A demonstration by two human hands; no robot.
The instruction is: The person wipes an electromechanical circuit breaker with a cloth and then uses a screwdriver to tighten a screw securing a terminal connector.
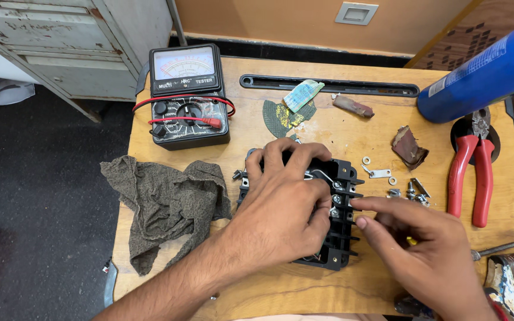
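Observation:
My left hand (287, 205) lies over a black plastic electrical block (343, 178) in the middle of the wooden table (328, 134), fingers curled over its far edge and gripping it. My right hand (423, 246) reaches in from the right, its fingertips at the metal terminals on the block's right side; what they pinch is too small to tell. Most of the block is hidden under my left hand.
Loose screws and washers (397, 184) lie right of the block. Red-handled pliers (471, 178), a blue canister (483, 71), an analogue test meter (188, 95) with red leads, a crumpled brown cloth (162, 202), a cut-off disc (281, 119) and a black slotted bar (328, 85) surround it.

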